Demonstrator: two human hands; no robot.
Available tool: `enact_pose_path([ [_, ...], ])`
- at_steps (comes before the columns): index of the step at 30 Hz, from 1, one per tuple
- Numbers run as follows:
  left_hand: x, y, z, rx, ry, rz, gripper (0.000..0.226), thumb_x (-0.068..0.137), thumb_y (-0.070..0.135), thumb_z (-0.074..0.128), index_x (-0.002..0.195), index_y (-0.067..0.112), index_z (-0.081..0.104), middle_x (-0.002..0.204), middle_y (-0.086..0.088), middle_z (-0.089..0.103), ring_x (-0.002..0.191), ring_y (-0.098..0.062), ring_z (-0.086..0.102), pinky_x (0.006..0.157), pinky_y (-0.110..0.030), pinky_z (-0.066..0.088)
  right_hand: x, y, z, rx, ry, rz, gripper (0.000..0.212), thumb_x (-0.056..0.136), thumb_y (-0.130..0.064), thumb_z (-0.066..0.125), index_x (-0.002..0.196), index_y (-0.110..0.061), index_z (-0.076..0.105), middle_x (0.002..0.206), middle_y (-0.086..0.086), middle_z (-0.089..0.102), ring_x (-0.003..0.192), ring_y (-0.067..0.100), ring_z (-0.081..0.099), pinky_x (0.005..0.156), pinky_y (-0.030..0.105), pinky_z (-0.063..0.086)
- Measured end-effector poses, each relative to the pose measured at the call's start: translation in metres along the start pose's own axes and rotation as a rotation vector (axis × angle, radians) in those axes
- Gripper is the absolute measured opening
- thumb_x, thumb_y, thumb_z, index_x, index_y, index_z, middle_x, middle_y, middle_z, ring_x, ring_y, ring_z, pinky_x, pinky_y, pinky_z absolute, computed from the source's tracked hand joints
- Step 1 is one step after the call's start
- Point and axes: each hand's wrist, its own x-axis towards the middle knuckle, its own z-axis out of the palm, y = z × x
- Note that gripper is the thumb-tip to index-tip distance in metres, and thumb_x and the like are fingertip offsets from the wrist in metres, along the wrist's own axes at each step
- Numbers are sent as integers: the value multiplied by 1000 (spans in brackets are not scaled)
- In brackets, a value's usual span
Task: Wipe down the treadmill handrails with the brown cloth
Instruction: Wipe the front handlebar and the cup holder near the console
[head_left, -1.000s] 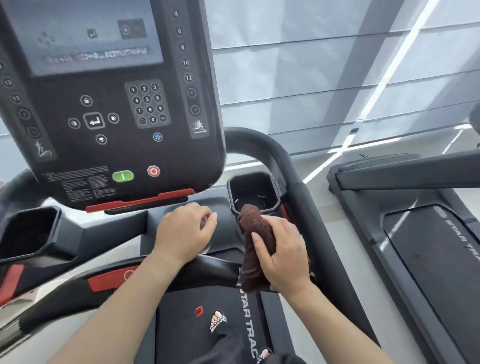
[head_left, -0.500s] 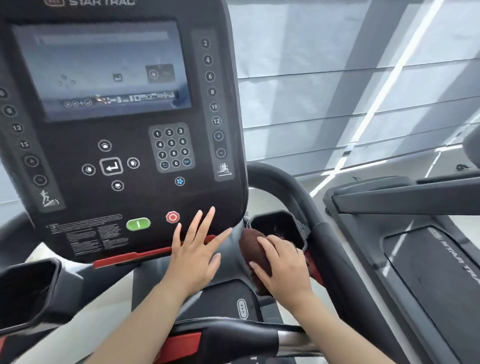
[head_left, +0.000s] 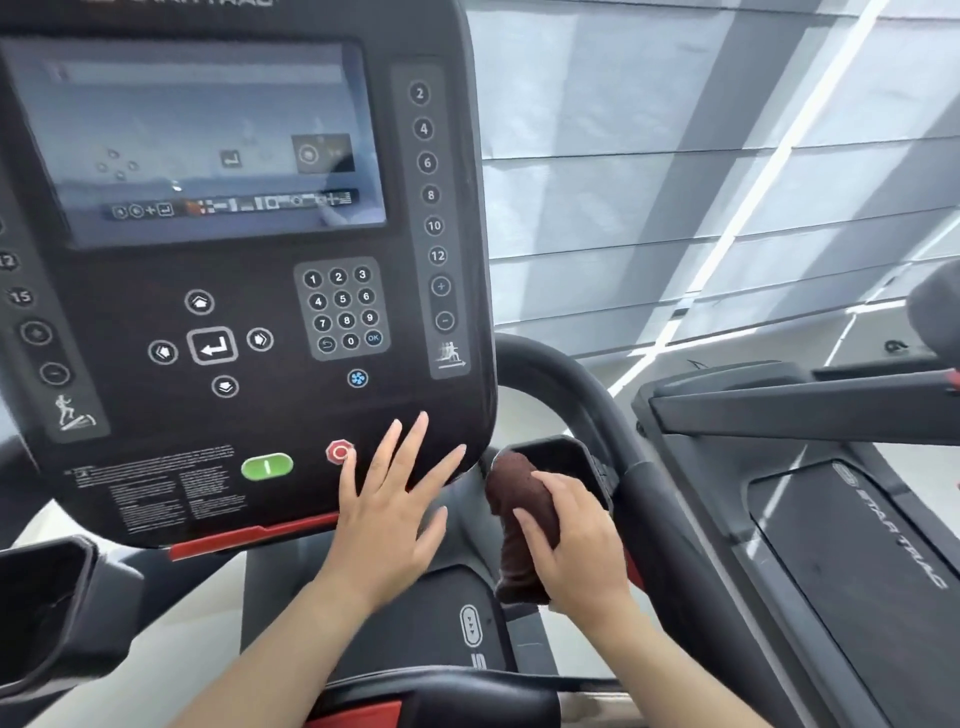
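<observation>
Nearest, at six o'clock, a black crossbar (head_left: 441, 691) with a red patch runs under both forearms, not touched by either. Just beyond it the left hand (head_left: 384, 525) lies flat with its fingers (head_left: 410, 447) spread wide against the lower edge of the console (head_left: 234, 312), at about eleven o'clock from the wrist; it carries nothing, and probably rests there to steady the body. At two o'clock from it the right hand (head_left: 576, 540) wraps around the bunched brown cloth (head_left: 519, 509), fingers curled over it, pressing it onto the moulded housing below the console's corner. The cloth's top touches, or nearly touches, the rim of the cup holder (head_left: 561, 452); the angle leaves that unclear. Farther, at one o'clock, the right handrail (head_left: 587, 395) curves away, not yet under the cloth.
</observation>
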Motion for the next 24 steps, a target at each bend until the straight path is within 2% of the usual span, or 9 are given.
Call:
enact_pose_path([
  [2,22,-3,-18,-4,99,1,61,85,38,42,141,47,20,158,5,6,144,-17,-2,108,-53,2,13,2,-14,64,83,41,41,89,-43,48,116,-14,57,112,1,63,98,22,59,86,33,46],
  [5,63,-14,-45,51,243,6,56,86,40,37,141,43,26,157,3,10,144,-19,3,109,-55,2,43,6,-25,55,124,60,41,89,-43,49,118,-14,55,116,3,62,102,24,57,88,39,46],
  [8,93,-29,-61,144,321,53,54,88,37,38,141,40,28,158,1,11,144,-20,5,110,-55,1,70,14,-18,-78,37,77,37,91,-38,53,121,-16,53,119,4,60,104,26,55,89,44,45],
  [11,101,-38,-54,321,418,149,55,90,32,40,143,37,27,157,-2,16,143,-23,13,112,-53,7,82,30,3,-271,-130,165,40,92,-44,47,125,-22,49,126,2,55,110,27,50,92,45,42],
  [14,102,-43,-44,412,506,206,55,92,33,36,145,35,24,156,-3,16,142,-26,17,112,-52,14,91,35,23,-343,-140,183,39,92,-49,44,120,-24,52,119,2,57,106,30,52,85,44,42],
  [19,104,-44,-43,428,506,227,55,92,34,34,146,33,21,156,-3,15,142,-27,16,114,-51,11,95,34,32,-320,-107,83,32,88,-49,50,110,-26,56,108,-2,61,99,27,55,82,44,42],
  [22,103,-43,-45,419,507,219,55,92,34,34,146,34,23,155,-3,17,142,-26,17,113,-51,12,82,46,23,-291,-91,3,31,87,-46,56,112,-28,54,111,-4,61,102,26,55,80,46,46],
  [24,103,-42,-46,412,504,219,55,92,33,34,145,34,24,155,-2,18,142,-26,18,113,-51,13,78,53,18,-261,-83,80,35,87,-44,55,116,-25,54,116,-2,59,104,28,54,80,46,48],
])
